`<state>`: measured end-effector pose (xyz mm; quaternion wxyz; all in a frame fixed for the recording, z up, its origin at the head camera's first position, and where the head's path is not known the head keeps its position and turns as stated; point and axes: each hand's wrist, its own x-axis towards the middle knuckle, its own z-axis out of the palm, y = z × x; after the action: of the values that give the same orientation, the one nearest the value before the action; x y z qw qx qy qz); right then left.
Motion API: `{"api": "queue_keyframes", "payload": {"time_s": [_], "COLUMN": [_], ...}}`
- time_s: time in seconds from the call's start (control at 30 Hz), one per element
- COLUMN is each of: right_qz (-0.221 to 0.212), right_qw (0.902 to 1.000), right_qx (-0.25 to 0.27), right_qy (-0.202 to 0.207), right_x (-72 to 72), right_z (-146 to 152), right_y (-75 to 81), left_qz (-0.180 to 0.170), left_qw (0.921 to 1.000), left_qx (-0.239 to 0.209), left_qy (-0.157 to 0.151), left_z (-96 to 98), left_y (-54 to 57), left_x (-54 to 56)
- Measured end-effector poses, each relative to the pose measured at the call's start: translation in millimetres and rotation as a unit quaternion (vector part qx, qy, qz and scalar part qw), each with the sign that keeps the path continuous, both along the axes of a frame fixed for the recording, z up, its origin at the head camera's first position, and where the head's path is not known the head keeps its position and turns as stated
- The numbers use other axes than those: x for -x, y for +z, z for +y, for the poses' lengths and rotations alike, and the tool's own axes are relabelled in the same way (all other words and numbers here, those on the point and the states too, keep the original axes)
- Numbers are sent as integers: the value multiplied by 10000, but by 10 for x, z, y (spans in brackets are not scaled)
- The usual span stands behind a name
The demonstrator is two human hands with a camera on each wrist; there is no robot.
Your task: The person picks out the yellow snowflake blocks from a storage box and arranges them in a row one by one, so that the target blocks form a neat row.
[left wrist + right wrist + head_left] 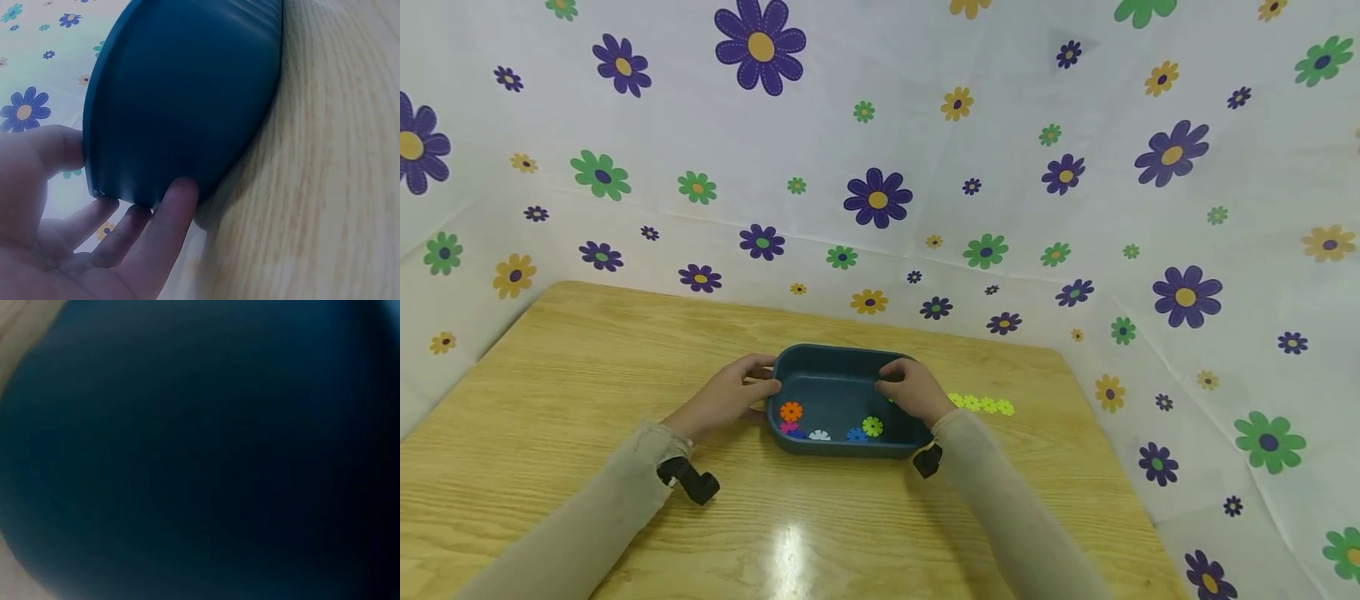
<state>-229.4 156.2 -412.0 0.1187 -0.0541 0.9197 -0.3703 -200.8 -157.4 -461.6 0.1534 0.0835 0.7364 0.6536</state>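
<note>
A dark teal plastic tray (838,450) stands on the table. My left hand (730,396) grips its left end, thumb at the rim and fingers against the outer wall, as the left wrist view (156,231) also shows. Inside lie flower-shaped plastic discs: an orange disc (791,412), a yellow-green disc (872,427), a white disc (820,436), a blue disc (856,435) and a pink disc (788,427). Over the right end, my right hand (916,392) reaches in with bent fingers. A yellow-green bit shows beneath its thumb; I cannot tell whether the fingers pinch it.
A row of several yellow-green discs (988,405) lies on the wooden table (790,533), right of the tray. Behind and beside the table hangs a white flower-print cloth (820,142). The tray's outer wall (156,456) fills most of the right wrist view.
</note>
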Motion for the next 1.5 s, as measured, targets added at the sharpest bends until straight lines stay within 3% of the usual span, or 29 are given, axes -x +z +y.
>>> {"api": "queue_keyframes", "payload": {"time_s": [0.3, 0.5, 0.9, 1.17, 1.5], "right_qz": [171, 99, -216, -123, -330], "right_qw": [9982, 9941, 9934, 9964, 9976], "right_qx": [-445, -791, -954, -629, 273], "right_qy": [369, 740, 603, 555, 550], "right_x": [8, 21, 37, 8, 11], "right_z": [-44, -66, -108, -98, -69], "right_y": [-192, -225, -209, -210, -230], "left_qz": [-46, -43, 4, -19, -84], "left_qw": [10000, 10000, 10000, 10000, 9998], "left_qx": [-9, -6, -27, -5, -175], "left_qy": [-46, -50, -67, -38, -68], "left_z": [8, 6, -6, -3, -6], "left_y": [-22, -19, -18, -27, -36], "left_x": [-5, 12, 26, 22, 21]}}
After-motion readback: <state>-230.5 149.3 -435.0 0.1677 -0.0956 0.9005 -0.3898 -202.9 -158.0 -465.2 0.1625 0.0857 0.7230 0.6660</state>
